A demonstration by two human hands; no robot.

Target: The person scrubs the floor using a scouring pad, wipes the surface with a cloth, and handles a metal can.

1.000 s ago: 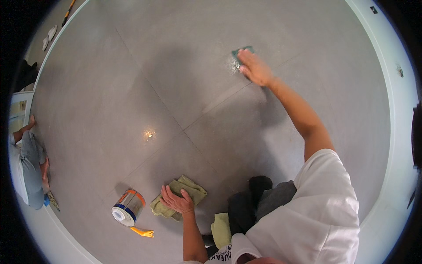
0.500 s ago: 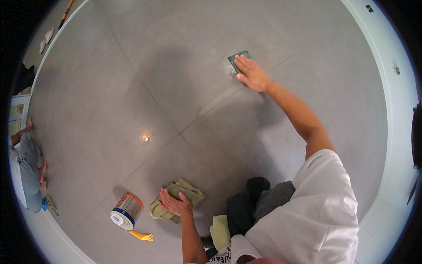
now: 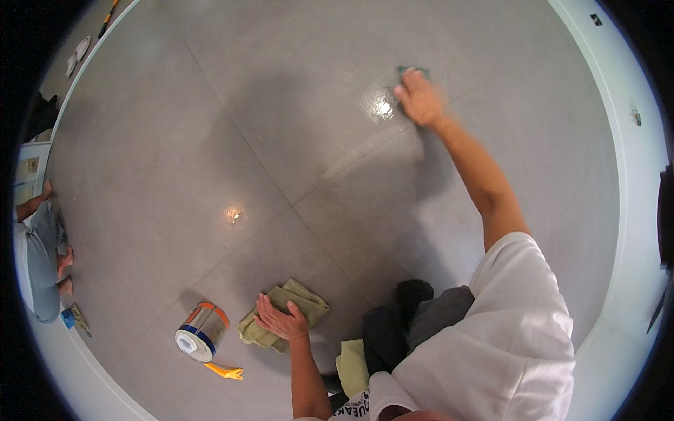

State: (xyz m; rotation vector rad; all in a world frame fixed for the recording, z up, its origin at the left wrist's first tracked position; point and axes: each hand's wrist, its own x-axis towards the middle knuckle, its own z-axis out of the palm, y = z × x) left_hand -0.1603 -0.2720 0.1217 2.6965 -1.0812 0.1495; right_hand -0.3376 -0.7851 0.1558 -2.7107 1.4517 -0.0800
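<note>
Far out on the grey tiled floor (image 3: 140,231), my right hand (image 3: 421,102) is pressed down over a green scouring pad (image 3: 413,72) and holds it to the tile. Motion smears its edge, and the hand hides most of the pad. A wet, shiny patch (image 3: 380,107) lies just left of this hand. Near my body, my left hand (image 3: 282,319) rests open, fingers stretched out, on a folded olive-green cloth (image 3: 309,302). Left of the cloth stands a metal can (image 3: 203,328) with orange and blue bands, and a yellow tool (image 3: 225,371) lies beside it.
Another light green cloth (image 3: 353,368) is by my leg. At the far left, another person (image 3: 45,259) sits by the floor's edge, near a small blue item (image 3: 68,318). White wall trim (image 3: 604,91) runs along the right. A bright light reflection (image 3: 234,214) shows on the tiles.
My right hand has slid the scouring pad farther away and to the right, leaving the shiny patch more exposed. The left hand stays on the folded cloth.
</note>
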